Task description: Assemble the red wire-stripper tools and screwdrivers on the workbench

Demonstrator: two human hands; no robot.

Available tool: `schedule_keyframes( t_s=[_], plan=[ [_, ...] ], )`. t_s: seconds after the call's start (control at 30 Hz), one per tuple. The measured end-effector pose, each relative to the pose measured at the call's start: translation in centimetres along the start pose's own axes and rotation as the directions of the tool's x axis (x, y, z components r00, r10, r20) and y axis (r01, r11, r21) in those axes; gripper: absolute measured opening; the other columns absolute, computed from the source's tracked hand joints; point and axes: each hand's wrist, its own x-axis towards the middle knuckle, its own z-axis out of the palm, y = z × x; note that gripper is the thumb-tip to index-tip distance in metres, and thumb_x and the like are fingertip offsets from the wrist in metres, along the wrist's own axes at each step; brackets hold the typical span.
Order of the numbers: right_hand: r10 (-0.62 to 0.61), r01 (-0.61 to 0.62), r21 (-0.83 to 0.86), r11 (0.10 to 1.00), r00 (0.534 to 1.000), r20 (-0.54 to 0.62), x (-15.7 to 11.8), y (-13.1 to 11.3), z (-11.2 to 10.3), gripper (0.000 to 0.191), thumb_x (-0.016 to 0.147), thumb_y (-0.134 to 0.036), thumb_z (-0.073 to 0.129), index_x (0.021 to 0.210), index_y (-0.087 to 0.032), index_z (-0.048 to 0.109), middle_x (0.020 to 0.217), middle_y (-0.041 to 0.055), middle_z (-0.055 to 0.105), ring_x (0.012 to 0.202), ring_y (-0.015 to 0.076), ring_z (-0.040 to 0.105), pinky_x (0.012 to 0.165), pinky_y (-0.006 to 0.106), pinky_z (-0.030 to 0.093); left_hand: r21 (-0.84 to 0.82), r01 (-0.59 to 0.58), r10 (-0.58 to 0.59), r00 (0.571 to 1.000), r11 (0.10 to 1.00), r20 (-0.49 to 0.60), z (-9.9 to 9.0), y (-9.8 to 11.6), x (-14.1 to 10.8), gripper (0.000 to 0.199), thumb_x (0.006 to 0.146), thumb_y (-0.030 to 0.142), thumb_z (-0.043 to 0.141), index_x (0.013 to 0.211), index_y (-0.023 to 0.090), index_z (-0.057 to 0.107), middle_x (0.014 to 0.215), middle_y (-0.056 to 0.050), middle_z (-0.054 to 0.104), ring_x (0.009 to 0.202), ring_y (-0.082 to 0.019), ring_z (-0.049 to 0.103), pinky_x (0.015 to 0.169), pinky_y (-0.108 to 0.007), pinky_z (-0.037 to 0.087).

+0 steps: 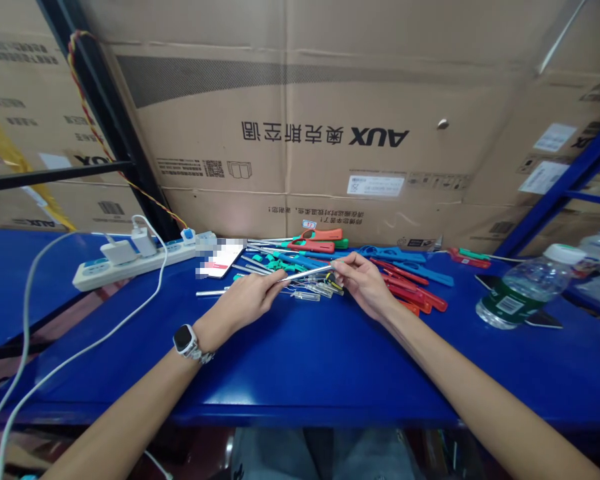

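Between my two hands runs a thin silver metal tube, held just above the blue table. My left hand, with a watch on the wrist, pinches its left end. My right hand has its fingertips closed on the right end. Below and behind the tube lie small clear pieces with thin wires and several green parts. Red-handled lighters with metal rods are at the back. Blue plastic pieces and red ones lie to the right of my right hand.
A white power strip with plugs and looping cables is on the left. A water bottle stands at the right on the blue table. Cardboard rises behind. A phone lies at back left.
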Motion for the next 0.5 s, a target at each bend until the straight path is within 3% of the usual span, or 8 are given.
schedule_keyframes(
  t_s=[0.17,0.33,0.5],
  plan=[
    [0.000,0.003,-0.054,0.999,0.999,0.052,0.10,-0.33,-0.50,0.037,0.063,-0.040,0.092,0.071,-0.019,0.062,0.062,-0.0044,0.061,0.057,0.0091,0.049,0.056,0.025,0.037,0.013,-0.028,0.028,1.000,1.000,-0.002,0.18,-0.06,-0.11,0.034,0.109,0.038,0.030,0.098,0.021,0.057,0.068,-0.001,0.056,0.061,-0.019,0.054,0.058,-0.030,0.027],
    [0.150,-0.148,-0.040,0.988,0.987,0.056,0.14,-0.11,-0.44,0.046,0.063,-0.048,0.091,0.063,-0.020,0.054,0.052,-0.0054,0.056,0.048,0.0073,0.041,0.048,0.024,0.029,0.056,-0.005,0.004,1.000,0.998,0.015,0.29,0.18,0.01,0.034,0.108,0.037,0.030,0.100,0.020,0.058,0.069,-0.002,0.057,0.060,-0.019,0.055,0.057,-0.030,0.027],
    [-0.013,0.013,-0.007,1.000,0.997,0.078,-0.06,-0.45,-0.27,0.035,0.063,-0.039,0.093,0.074,-0.019,0.066,0.063,-0.0049,0.062,0.057,0.0082,0.050,0.056,0.023,0.038,-0.089,-0.026,0.027,1.000,0.996,0.001,-0.01,-0.20,-0.03,0.033,0.108,0.038,0.032,0.099,0.020,0.058,0.069,0.000,0.056,0.060,-0.017,0.054,0.060,-0.029,0.032]
  ],
)
